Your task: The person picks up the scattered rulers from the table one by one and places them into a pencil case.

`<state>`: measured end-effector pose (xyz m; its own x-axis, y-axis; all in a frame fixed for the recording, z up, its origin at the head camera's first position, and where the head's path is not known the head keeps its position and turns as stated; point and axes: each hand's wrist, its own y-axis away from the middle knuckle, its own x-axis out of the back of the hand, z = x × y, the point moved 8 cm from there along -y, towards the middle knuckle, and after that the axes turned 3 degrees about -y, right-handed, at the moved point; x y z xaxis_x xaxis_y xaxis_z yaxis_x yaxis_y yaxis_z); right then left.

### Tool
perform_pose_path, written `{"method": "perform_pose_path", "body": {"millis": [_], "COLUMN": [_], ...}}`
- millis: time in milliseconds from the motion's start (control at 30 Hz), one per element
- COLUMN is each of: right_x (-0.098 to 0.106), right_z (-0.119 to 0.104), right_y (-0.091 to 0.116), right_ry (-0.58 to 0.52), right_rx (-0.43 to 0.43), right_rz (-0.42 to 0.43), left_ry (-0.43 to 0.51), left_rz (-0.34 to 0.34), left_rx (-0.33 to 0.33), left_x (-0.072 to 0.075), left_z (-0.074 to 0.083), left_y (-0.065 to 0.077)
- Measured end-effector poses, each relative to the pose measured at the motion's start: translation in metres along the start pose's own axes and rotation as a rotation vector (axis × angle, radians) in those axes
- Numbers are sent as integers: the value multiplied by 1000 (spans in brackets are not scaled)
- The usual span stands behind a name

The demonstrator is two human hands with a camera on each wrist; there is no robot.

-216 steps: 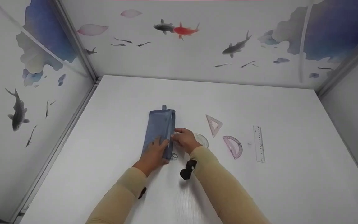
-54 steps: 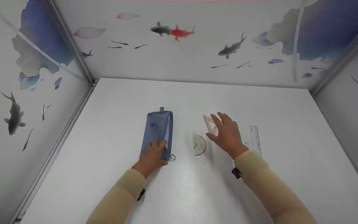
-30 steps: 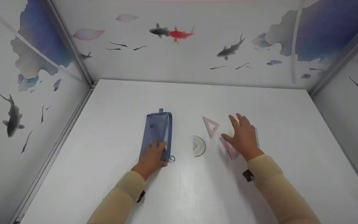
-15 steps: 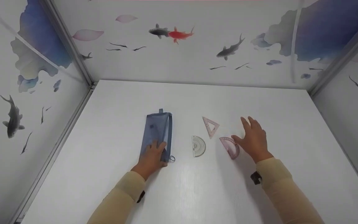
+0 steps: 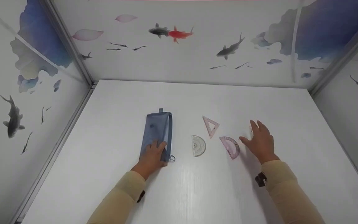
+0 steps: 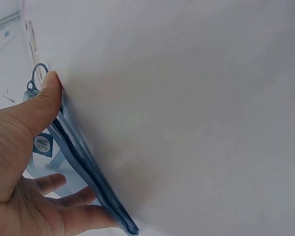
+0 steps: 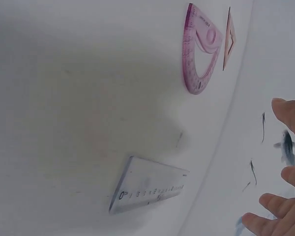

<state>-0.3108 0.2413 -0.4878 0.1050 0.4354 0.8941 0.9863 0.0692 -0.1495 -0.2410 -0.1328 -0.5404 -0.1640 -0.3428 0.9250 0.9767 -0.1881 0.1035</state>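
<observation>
My left hand (image 5: 150,157) rests on the lower end of a blue mesh zip pouch (image 5: 158,126), fingers spread over its face. In the left wrist view its thumb lies at the corner by the zip's ring pull (image 6: 38,73), and a small label (image 6: 43,145) shows on the mesh. My right hand (image 5: 260,143) hovers with fingers apart over a clear ruler (image 7: 150,184), holding nothing. From the head, that hand hides most of the ruler. A pink protractor (image 5: 230,147) lies just left of the right hand.
Between pouch and pink protractor lies a clear protractor (image 5: 199,145), with a pink set square (image 5: 211,127) farther back. All of it is on a white table (image 5: 179,193), walled at the back and sides by panels (image 5: 194,68) painted with fish.
My right hand has gone from the pouch's zip edge to the set square, then rightward past the pink protractor to the ruler. My left hand has stayed on the pouch.
</observation>
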Motion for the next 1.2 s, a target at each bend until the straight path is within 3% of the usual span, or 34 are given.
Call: {"method": "perform_pose_path", "body": {"millis": [400, 733, 1200], "right_x": [-7, -18, -26], "right_z": [23, 44, 58], "right_y": [4, 7, 11], "right_ry": [-58, -169, -272], "right_rx": [-103, -198, -289], "right_rz": [-97, -167, -218], "left_ry": [-4, 27, 24], "left_rz": [4, -37, -30], "left_rx": [1, 20, 22], "left_x": [0, -2, -2], "left_z": [0, -1, -2], "left_y": [0, -1, 0]}}
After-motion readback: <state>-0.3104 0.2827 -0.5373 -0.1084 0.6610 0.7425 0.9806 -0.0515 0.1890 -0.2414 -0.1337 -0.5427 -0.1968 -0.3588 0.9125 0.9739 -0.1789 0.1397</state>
